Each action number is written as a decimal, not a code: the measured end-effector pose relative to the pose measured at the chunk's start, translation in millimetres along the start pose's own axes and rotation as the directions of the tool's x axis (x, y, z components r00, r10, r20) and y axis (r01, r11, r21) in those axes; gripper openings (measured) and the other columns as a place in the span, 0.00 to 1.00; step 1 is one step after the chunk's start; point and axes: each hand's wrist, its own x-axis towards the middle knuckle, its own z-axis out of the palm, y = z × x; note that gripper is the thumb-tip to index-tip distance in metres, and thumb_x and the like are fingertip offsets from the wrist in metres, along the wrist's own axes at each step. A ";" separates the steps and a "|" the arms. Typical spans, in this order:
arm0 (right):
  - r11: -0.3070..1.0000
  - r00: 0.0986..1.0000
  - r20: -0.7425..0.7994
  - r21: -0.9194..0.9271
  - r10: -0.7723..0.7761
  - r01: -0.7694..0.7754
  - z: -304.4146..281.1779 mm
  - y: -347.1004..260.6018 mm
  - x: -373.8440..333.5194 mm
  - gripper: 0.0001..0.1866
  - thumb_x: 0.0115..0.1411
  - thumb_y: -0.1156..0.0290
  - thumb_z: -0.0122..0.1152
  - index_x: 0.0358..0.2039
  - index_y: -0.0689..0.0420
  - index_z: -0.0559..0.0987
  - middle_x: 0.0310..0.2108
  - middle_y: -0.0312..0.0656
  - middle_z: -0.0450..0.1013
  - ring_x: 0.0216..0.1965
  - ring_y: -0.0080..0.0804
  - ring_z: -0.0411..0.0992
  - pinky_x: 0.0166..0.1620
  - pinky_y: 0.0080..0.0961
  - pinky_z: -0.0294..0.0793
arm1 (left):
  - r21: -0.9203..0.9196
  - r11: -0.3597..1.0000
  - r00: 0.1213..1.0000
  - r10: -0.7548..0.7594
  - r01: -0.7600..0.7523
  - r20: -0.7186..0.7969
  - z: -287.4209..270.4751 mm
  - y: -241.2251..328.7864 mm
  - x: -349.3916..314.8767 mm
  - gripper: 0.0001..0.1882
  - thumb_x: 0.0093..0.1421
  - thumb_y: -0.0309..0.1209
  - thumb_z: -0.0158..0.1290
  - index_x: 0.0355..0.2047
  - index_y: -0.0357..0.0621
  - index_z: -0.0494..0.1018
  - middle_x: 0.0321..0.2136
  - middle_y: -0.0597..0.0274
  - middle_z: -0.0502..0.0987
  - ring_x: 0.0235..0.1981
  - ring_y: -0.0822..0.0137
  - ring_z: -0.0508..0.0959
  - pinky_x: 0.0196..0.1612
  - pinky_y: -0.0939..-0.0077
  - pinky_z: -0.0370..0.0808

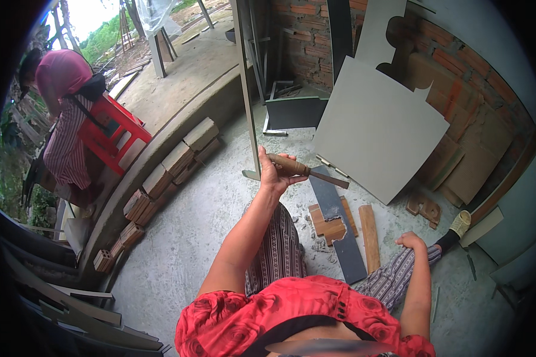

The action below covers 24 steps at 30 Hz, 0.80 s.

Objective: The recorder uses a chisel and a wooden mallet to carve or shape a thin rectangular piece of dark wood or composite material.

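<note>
On a rough concrete floor (208, 226) beside a brick wall (452, 65), a seated person raises the left hand (272, 174), fingers wrapped tight around the wooden handle of a chisel-like tool (307, 170). Its long axis runs left to right, the metal tip angled slightly down toward a dark narrow board (339, 229) that lies just below and ahead, between the person's legs. Reddish tile pieces (329, 225) rest on that board, with a wooden strip (370, 237) just beside it. The right hand (411, 241) sits curled on the right knee, holding nothing visible, near the board's right side. The left hand is nearer the tool's work. Another person bends over at far left beside a red stool (114, 134).
</note>
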 end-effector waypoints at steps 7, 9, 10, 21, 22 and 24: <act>0.994 0.999 -0.011 -0.101 -0.043 0.042 -1.9 -4.9 -3.4 0.23 0.48 0.54 0.60 0.33 0.65 0.78 0.34 0.54 0.74 0.37 0.45 0.73 0.43 0.30 0.69 | -0.018 1.000 1.000 -0.006 0.006 0.020 -1.7 1.0 2.9 0.35 0.53 0.67 0.33 0.32 0.45 0.63 0.33 0.54 0.69 0.41 0.41 0.72 0.39 0.26 0.66; 0.991 0.999 -0.011 -0.124 -0.052 0.050 -1.8 -4.4 -2.2 0.23 0.48 0.54 0.60 0.33 0.64 0.78 0.34 0.53 0.74 0.38 0.45 0.73 0.43 0.31 0.69 | -0.014 1.000 1.000 -0.010 0.010 0.015 -3.2 1.4 2.3 0.34 0.53 0.67 0.34 0.32 0.45 0.64 0.33 0.54 0.69 0.41 0.41 0.72 0.39 0.26 0.66; 0.992 0.998 0.001 -0.111 -0.061 0.061 -2.6 -5.9 -3.4 0.23 0.48 0.54 0.59 0.33 0.64 0.78 0.34 0.54 0.74 0.38 0.45 0.73 0.43 0.31 0.69 | -0.010 1.000 1.000 -0.014 0.014 0.005 -4.9 2.8 1.5 0.33 0.54 0.66 0.35 0.32 0.45 0.64 0.33 0.54 0.69 0.40 0.42 0.72 0.39 0.26 0.66; 0.999 0.997 -0.065 -0.047 -0.029 0.026 1.2 2.3 -1.0 0.20 0.48 0.56 0.63 0.31 0.62 0.80 0.26 0.46 0.76 0.27 0.33 0.74 0.35 0.28 0.71 | 0.045 0.999 0.999 -0.006 0.009 -0.050 -3.8 1.3 1.0 0.26 0.54 0.57 0.45 0.36 0.45 0.61 0.36 0.55 0.65 0.41 0.42 0.70 0.38 0.24 0.66; 1.000 0.999 -0.031 -0.014 -0.010 0.010 -0.8 -7.8 -6.5 0.21 0.49 0.56 0.61 0.32 0.63 0.79 0.29 0.48 0.76 0.31 0.38 0.74 0.38 0.29 0.70 | 0.052 0.999 0.997 0.002 0.002 -0.079 -7.4 3.2 -0.6 0.25 0.53 0.55 0.47 0.35 0.47 0.61 0.35 0.57 0.67 0.40 0.45 0.70 0.37 0.25 0.67; 1.000 1.000 -0.003 0.020 0.013 -0.013 -4.5 -16.8 -12.6 0.22 0.50 0.56 0.59 0.34 0.65 0.78 0.33 0.51 0.75 0.34 0.42 0.73 0.41 0.30 0.69 | 0.058 0.998 0.995 0.007 -0.002 -0.103 -9.0 4.2 -1.4 0.23 0.53 0.54 0.48 0.34 0.48 0.62 0.34 0.59 0.68 0.38 0.48 0.71 0.36 0.26 0.68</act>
